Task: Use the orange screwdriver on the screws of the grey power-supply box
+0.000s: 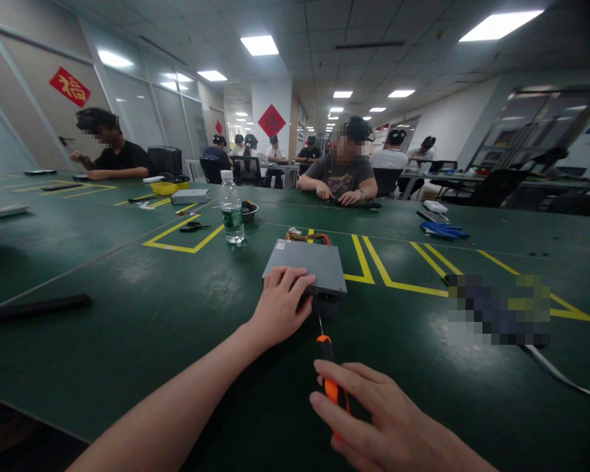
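Observation:
A grey computer power supply lies flat on the green table in front of me, with bundled coloured cables at its far side. My left hand grips its near left part, fingers over the top and thumb at the front face. In my right hand is an orange and black screwdriver, held by its handle between thumb and fingers. Its shaft points away from me, toward the near face of the power supply beside the socket. Whether the tip touches a screw is too small to tell.
Beyond my left hand stands a water bottle, with a small bowl behind it. A blurred dark object with a pale strap lies right, blue gloves farther back. A black bar lies left. Co-workers sit across the table.

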### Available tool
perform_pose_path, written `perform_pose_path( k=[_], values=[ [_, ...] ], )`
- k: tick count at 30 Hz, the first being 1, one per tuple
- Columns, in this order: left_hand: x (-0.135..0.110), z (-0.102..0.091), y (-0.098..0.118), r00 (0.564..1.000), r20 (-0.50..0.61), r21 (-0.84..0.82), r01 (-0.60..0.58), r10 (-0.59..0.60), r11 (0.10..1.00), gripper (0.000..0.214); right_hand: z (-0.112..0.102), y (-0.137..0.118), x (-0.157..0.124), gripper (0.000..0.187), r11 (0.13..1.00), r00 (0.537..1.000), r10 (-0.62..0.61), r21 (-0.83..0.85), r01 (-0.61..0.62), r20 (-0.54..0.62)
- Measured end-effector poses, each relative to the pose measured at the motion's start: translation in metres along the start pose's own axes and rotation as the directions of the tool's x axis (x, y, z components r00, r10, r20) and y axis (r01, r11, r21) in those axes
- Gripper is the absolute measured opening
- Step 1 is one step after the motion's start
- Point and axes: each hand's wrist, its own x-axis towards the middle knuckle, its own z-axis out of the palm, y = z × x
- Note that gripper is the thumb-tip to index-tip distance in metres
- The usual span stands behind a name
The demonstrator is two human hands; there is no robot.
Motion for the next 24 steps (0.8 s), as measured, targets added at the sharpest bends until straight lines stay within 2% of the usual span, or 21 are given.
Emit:
perform_pose_path(
  k=[5,8,14,20,24],
  values=[
    [0.000,-0.001,0.001,1.000,-0.001,-0.002,0.001,-0.001,1.000,0.033,0.006,-0.003,0.002,0.014,1.000,0.997,-0.001,-0.016,0.000,-0.079],
    [0.000,0.000,0.002,1.000,-0.003,-0.006,0.006,-0.006,1.000,0.033,0.009,-0.003,-0.003,0.018,0.999,0.993,0.036,-0.003,-0.037,-0.110],
    [0.000,0.001,0.001,1.000,-0.001,-0.003,0.011,-0.011,1.000,0.032,0.007,-0.001,-0.003,0.028,1.000,0.999,0.008,0.005,-0.009,0.047],
    [0.000,0.001,0.001,1.000,-0.016,-0.003,0.007,-0.007,1.000,0.032,0.011,-0.001,-0.002,0.020,1.000,0.998,0.030,-0.009,-0.030,-0.063],
    [0.000,0.001,0.001,1.000,-0.018,-0.006,0.012,-0.012,1.000,0.030,0.010,-0.001,-0.004,0.030,0.999,0.999,0.050,0.013,-0.050,0.004]
  ],
)
